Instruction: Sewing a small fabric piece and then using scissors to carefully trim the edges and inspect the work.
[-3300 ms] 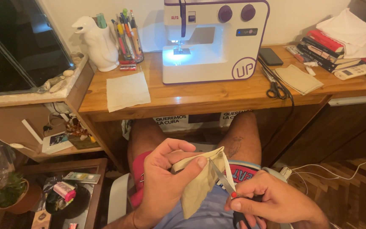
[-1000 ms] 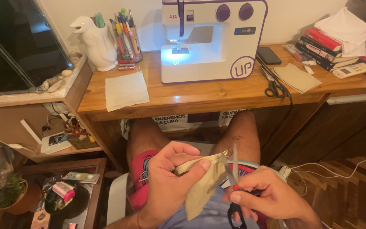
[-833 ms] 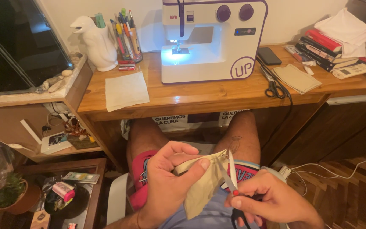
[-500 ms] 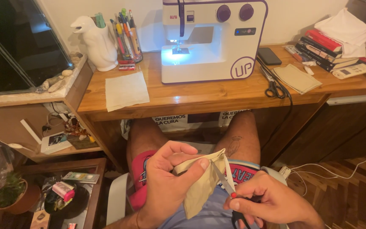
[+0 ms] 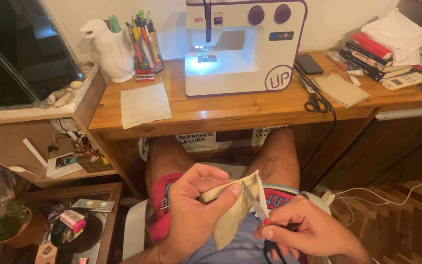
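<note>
Your left hand [image 5: 191, 215] pinches a folded beige fabric piece [image 5: 233, 210] over your lap, thumb pressed close to the edge. Your right hand [image 5: 308, 232] grips small scissors [image 5: 257, 208], whose blades meet that edge. If the cloth slips or the blades wander, you could nick your thumb or cut past the seam. Farther off, the sewing machine [image 5: 245, 46] sits lit on the table [image 5: 230, 110].

Folded beige cloth piece [image 5: 231, 215], hanging limp over the lap. Small scissors [image 5: 260, 215] (blades nearly closed) angled against its right edge.
</note>
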